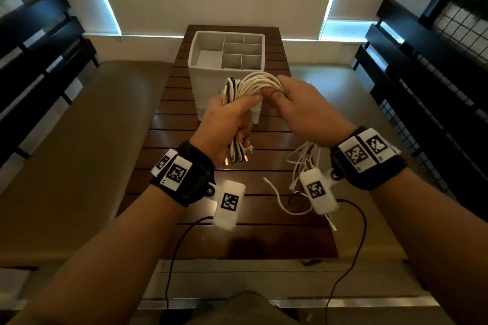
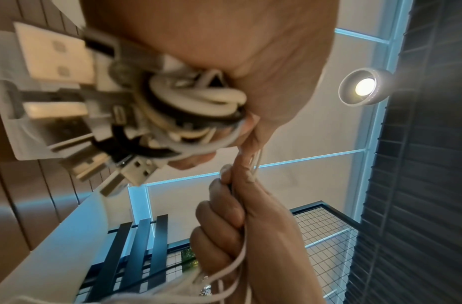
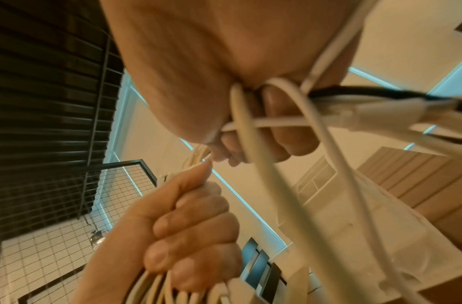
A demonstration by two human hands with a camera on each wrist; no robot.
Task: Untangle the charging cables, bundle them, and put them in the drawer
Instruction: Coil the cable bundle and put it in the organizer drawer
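Observation:
Above the wooden table my left hand (image 1: pixel 233 117) grips a folded bundle of white and dark charging cables (image 1: pixel 232 87); their USB plugs (image 1: pixel 239 157) hang below the fist. My right hand (image 1: pixel 301 109) grips the white loops (image 1: pixel 264 82) at the top of that bundle, its fingers (image 3: pixel 271 142) curled round the strands. Loose cable ends (image 1: pixel 303 163) trail from under the right hand down to the table. In the left wrist view the plugs (image 2: pixel 136 170) and coiled cable (image 2: pixel 198 98) sit in my left palm. The white drawer box (image 1: pixel 194 53) stands just behind the hands.
The drawer box has several open compartments and sits on a narrow slatted table (image 1: pixel 211 235). Padded benches (image 1: pixel 87 140) flank the table, with black slatted backs on both sides. Thin black wires (image 1: pixel 174 253) hang from the wrist cameras over the table's near edge.

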